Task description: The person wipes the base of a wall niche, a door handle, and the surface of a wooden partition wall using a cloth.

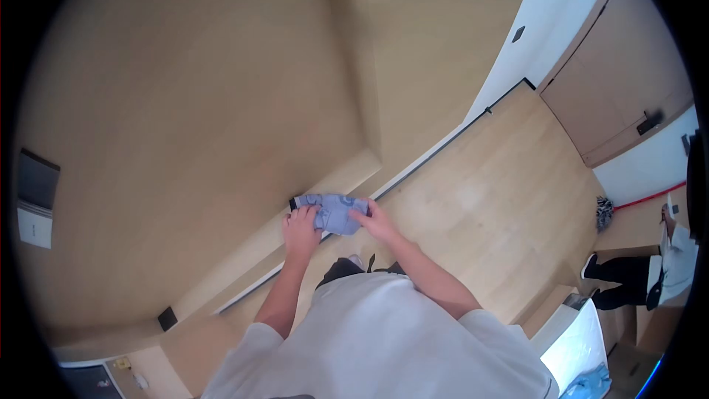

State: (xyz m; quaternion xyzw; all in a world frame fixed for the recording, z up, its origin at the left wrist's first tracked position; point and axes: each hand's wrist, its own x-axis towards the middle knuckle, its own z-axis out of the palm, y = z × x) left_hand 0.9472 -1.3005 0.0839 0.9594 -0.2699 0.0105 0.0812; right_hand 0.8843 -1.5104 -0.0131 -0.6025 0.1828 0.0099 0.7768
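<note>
Head view: right hand (378, 223) pinches bluish patterned cloth (338, 214) in its fingers; left hand's (299, 233) fingers touch other end, grip unclear, near wooden ledge's (354, 171) edge.

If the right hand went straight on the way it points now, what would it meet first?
The blue-grey cloth, which the right hand is touching. Past that, the tan surface seems next in line, though depth is unclear from this view.
</note>
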